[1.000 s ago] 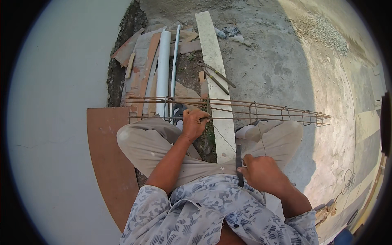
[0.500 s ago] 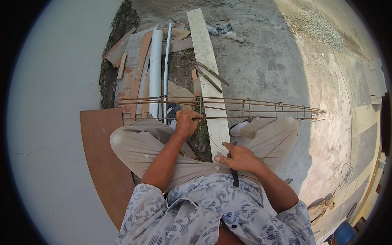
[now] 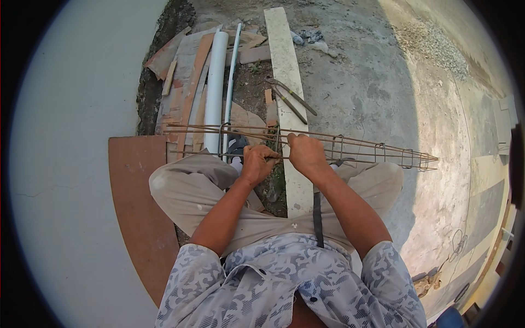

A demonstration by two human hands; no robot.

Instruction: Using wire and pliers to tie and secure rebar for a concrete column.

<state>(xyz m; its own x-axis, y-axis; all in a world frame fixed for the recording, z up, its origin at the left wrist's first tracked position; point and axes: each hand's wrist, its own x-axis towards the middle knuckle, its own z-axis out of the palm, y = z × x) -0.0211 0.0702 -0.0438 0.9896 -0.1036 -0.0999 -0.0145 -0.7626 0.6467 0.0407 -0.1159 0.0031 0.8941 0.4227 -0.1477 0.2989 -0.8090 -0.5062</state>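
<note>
A long tapering cage of rusty steel rods with square stirrups lies crosswise above my bent knees. My left hand is closed around its near rod. Just right of it, my right hand has its fingers curled on the cage's middle, beside a stirrup; what is inside that grip is mostly hidden. A dark strap hangs below my right hand. Long-handled cutting pliers lie beyond the cage on a pale plank.
Scrap boards, a white pipe and a thin pipe lie ahead left. A brown board lies beside a pale surface. Concrete ground spreads right, with gravel and a wire coil.
My right hand has moved up from beside the strap near my lap to the cage, next to my left hand. My left hand still grips the rod in about the same place.
</note>
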